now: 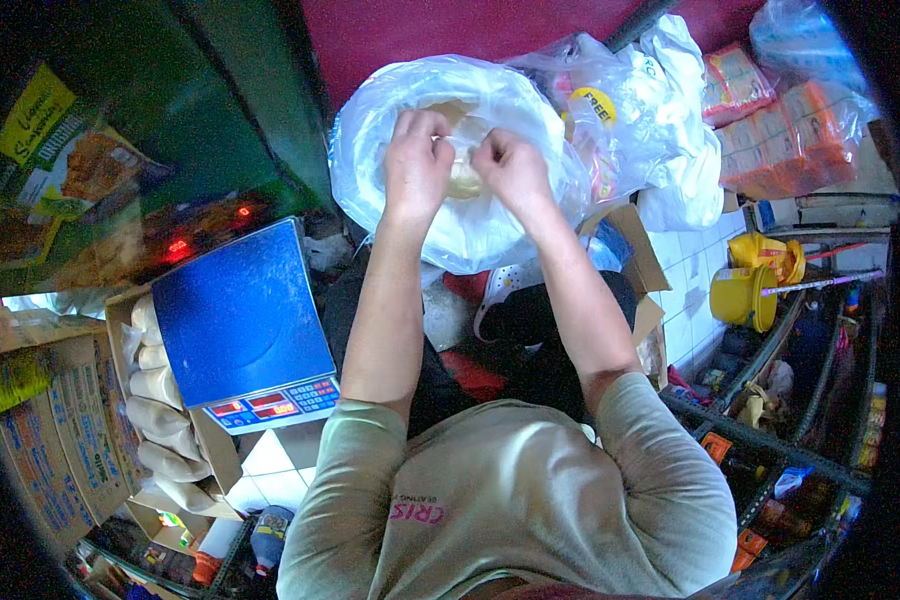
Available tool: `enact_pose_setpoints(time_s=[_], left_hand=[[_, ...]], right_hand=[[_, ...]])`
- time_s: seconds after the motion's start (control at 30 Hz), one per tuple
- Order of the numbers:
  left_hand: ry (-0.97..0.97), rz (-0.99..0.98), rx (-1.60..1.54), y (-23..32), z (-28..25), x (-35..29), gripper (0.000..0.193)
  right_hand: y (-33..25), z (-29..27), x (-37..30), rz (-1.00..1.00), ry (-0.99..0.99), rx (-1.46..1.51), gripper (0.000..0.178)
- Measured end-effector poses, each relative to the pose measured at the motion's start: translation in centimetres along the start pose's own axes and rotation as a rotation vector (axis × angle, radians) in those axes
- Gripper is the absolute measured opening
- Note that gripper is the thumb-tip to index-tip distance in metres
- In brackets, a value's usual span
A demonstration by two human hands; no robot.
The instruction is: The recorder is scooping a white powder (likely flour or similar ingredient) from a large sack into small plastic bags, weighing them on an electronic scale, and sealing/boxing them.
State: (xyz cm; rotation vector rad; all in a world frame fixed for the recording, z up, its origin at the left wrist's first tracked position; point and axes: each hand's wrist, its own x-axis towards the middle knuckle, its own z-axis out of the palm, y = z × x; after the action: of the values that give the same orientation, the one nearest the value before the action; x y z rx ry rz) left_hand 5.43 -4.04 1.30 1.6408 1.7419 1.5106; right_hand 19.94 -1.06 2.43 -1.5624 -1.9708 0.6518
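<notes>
A large translucent white plastic bag [365, 145] stands wide open in front of me, its rim folded outward. My left hand [417, 160] is over its mouth with fingers curled closed. Opposite it, my right hand [513, 172] is closed too, thumb and fingers pinched together. Between and below them shows a pale, yellowish, rounded bundle [464, 182] that looks like a small filled clear bag. Whether the fingers grip its top is too blurred to tell. Some light brown content lies deeper in the large bag.
To the left is a digital scale [235, 310] with a blue platform. Beside it, a cardboard box [220, 455] holds several pale filled packs [170, 425]. Clear and white plastic bags [670, 120], orange packs [795, 135] and a yellow bucket [745, 298] are at right.
</notes>
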Motion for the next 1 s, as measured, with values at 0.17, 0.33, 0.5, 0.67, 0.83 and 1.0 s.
enact_pose_setpoints(time_s=[0.17,0.33,0.5,0.67,0.83,1.0], left_hand=[[-0.216,0.116,0.04,0.2,-0.3,-0.4,0.012],[0.012,0.016,0.023,-1.1,-2.9,0.9,0.022],[0.2,-0.017,0.035,-1.4,-3.8,1.5,0.022],[0.201,-0.053,0.012,-1.5,-3.3,2.0,0.021],[0.194,-0.089,-0.023,-1.6,-3.6,2.1,0.022],[0.139,-0.104,0.019,-1.5,-3.5,2.2,0.023]], right_hand=[[2.4,-0.3,2.9,-0.023,-0.029,0.322,0.014],[5.0,2.8,3.4,-0.024,-0.328,0.132,0.037],[7.1,7.0,3.9,0.048,-0.657,-0.882,0.036],[9.7,10.8,6.0,0.027,-0.622,-1.141,0.036],[10.8,11.1,7.8,-0.13,-0.605,-1.084,0.037],[8.6,12.6,6.8,-0.292,-0.743,-0.818,0.032]])
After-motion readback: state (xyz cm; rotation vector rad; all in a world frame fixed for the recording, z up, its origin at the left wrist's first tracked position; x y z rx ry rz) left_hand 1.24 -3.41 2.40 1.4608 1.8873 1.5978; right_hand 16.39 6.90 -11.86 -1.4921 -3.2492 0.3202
